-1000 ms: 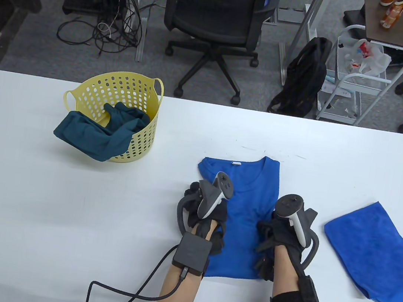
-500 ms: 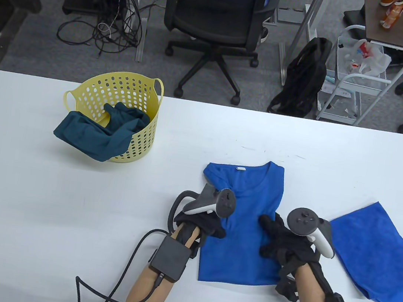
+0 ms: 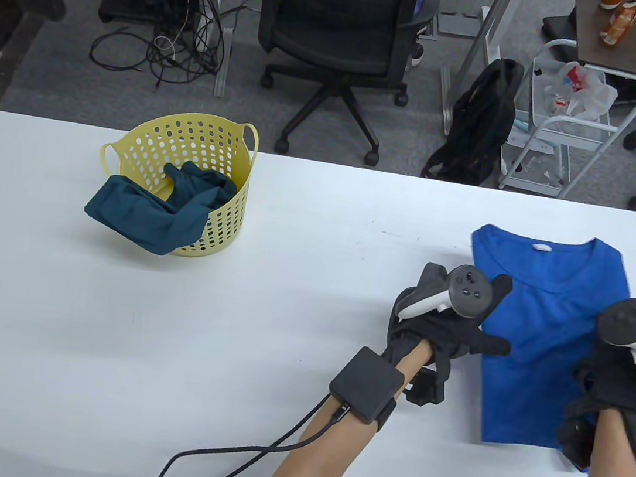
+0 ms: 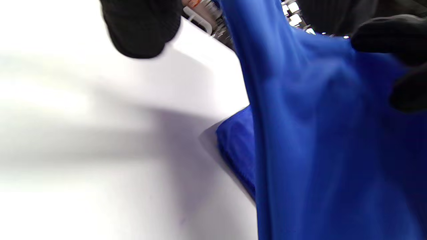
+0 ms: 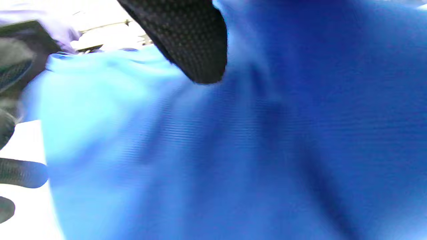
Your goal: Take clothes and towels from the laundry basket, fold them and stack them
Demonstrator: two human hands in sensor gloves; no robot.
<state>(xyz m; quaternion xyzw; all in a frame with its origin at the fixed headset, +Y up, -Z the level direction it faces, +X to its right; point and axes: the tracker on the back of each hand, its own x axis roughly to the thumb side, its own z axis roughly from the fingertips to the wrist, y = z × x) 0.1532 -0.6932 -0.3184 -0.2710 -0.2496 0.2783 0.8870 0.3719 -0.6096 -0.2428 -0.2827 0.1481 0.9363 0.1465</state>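
A folded blue shirt (image 3: 549, 318) with a white neck label sits at the table's right side, its collar away from me. My left hand (image 3: 458, 335) grips its left edge, thumb on top. My right hand (image 3: 610, 386) grips its right edge near the hem. In the left wrist view the shirt (image 4: 317, 133) hangs lifted above a second blue layer (image 4: 237, 146), likely the blue towel. Blue cloth (image 5: 267, 150) fills the right wrist view beneath a gloved finger (image 5: 190, 36). A yellow laundry basket (image 3: 149, 138) at the back left holds a teal garment (image 3: 144, 214) that spills over its rim.
The white table (image 3: 285, 305) runs the full width of the view. My left wrist's cable (image 3: 240, 452) trails over its near edge. Beyond the far edge stand an office chair (image 3: 340, 34), a black backpack (image 3: 482, 119) and a white cart (image 3: 565, 119).
Both hands have carried the folded blue shirt from the table's middle to the right, onto the spot where the blue towel lay. The basket and teal garment have not moved.
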